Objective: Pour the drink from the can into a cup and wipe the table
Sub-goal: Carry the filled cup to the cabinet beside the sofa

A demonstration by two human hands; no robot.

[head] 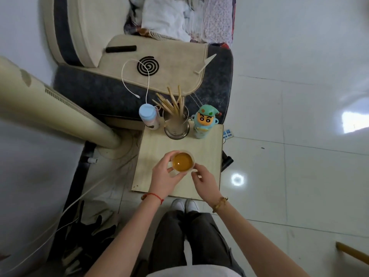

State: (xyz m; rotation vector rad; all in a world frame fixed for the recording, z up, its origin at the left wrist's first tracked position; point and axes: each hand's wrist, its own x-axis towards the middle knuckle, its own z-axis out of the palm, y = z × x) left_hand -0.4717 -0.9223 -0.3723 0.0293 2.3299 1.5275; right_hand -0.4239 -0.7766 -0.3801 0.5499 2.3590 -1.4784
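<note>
A clear plastic cup (182, 161) filled with an orange-brown drink stands near the middle of the small pale wooden table (207, 148). My left hand (164, 176) is wrapped around the cup's left side, thumb and fingers on its wall. My right hand (203, 181) is at the cup's lower right, its fingertips touching or almost touching the rim. No can and no cloth are in view.
At the table's far edge stand a pastel bottle (148, 116), a glass jar of sticks (176, 124) and a cartoon-figure bottle (204, 121). A sofa arm (159, 62) with a white cable lies behind. A tall fan column (54, 104) leans at the left. Tiled floor spreads to the right.
</note>
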